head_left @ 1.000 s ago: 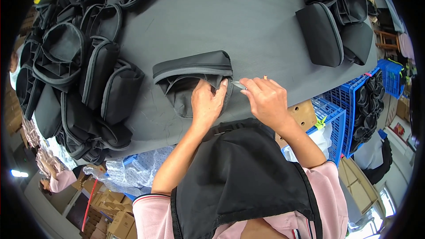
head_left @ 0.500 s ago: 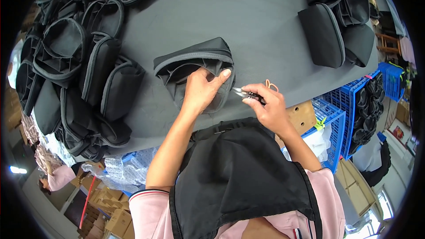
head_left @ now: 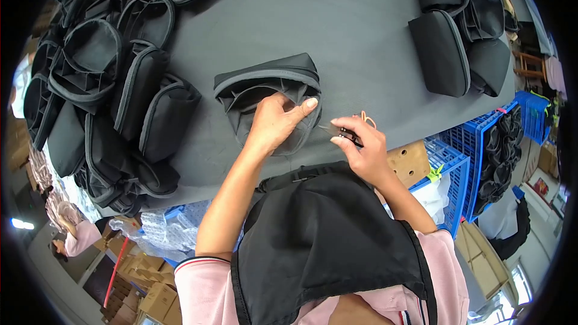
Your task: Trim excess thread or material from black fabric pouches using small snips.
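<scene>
On the grey tabletop lies a black zippered pouch (head_left: pixel 265 75), its top open and thin dividers showing inside. My left hand (head_left: pixel 277 121) grips its near right rim, thumb outside and fingers tucked into the opening, where their tips are hidden. Just right of the pouch, my right hand (head_left: pixel 366 144) is closed around small thread snips (head_left: pixel 344 135). The snips' blades point left toward the pouch edge, a little apart from it. An orange loop (head_left: pixel 368 119) sticks up behind the right hand's fingers.
Black pouches (head_left: pixel 141 90) are heaped along the table's left side, with more pouches (head_left: pixel 439 54) at the far right. Blue crates (head_left: pixel 460 162) stand beyond the right edge, one filled with black items. Clear plastic wrap (head_left: pixel 168 235) and cardboard boxes (head_left: pixel 158 301) lie below left. Another person (head_left: pixel 81 238) is at far left.
The view has shifted slightly, so the table and heaps sit a little lower and to the right. My left hand keeps its hold on the pouch; the snips remain in my right hand.
</scene>
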`<state>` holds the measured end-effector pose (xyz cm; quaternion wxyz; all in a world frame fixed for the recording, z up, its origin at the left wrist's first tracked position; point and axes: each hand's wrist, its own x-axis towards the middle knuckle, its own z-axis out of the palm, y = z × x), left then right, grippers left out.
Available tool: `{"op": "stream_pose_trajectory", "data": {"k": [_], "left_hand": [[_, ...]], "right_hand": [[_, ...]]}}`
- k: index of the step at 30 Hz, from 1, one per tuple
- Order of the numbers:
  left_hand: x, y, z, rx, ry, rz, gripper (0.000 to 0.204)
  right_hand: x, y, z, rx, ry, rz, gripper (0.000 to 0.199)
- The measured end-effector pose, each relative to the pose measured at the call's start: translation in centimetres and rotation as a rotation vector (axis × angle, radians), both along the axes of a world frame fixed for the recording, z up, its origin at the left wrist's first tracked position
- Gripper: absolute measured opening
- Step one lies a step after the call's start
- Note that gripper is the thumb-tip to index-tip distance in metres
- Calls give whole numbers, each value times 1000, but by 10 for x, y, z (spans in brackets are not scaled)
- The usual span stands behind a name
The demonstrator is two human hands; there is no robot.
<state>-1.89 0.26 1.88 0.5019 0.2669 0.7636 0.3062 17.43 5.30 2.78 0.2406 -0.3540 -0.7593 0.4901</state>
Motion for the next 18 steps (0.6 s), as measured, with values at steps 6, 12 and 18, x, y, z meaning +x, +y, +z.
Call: {"op": "stream_pose_trajectory", "data": {"k": [6,12,18], "left_hand": [[-13,-12,32,140,-93,-354,59],[23,-48,42,361,599,-264,66],[23,-57,23,300,414,-76,28]], "right_hand": [[-29,11,-27,-265,83,26,29],[-47,1,-28,-320,224,10,23],[-33,35,-33,-77,-34,446,13]]}}
